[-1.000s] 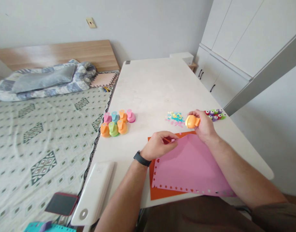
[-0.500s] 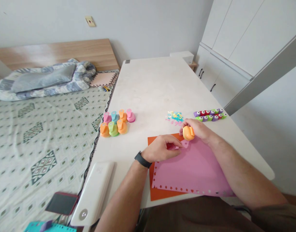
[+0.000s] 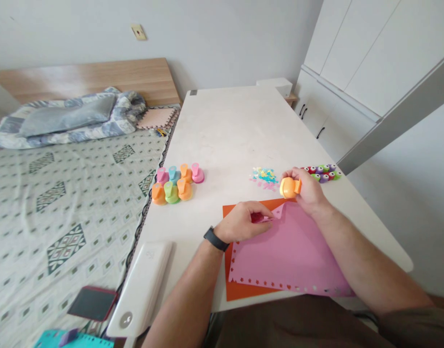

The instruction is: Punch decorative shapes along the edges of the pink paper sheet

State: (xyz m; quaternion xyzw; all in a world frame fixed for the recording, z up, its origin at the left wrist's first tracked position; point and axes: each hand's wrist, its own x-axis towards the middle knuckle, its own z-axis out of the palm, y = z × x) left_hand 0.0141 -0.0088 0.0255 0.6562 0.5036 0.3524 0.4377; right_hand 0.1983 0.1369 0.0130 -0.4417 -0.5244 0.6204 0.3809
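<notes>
My left hand (image 3: 249,222) pinches the far edge of a pink sheet of paper (image 3: 287,256), whose corner is folded up and shows a punched star. Small star and heart cut-outs run along the sheet's left and near edges. Under it lies an orange sheet (image 3: 252,292). My right hand (image 3: 307,191) holds an orange craft punch (image 3: 290,187) just beyond the far edge of the pink sheet, apart from the paper. Left of the punch is a loose pile of blue, yellow and pink paper bits (image 3: 264,177).
Several coloured craft punches (image 3: 171,192) stand at the table's left side. Two rows of colourful eye-decorated pieces (image 3: 323,171) lie beyond my right hand. A white device (image 3: 142,287) lies near the left edge; a dark tablet (image 3: 92,303) rests on the bed (image 3: 98,193).
My right hand has moved the orange craft punch away from the paper's edge, to the right and slightly farther off, and turned it. My left hand stays on the pink sheet.
</notes>
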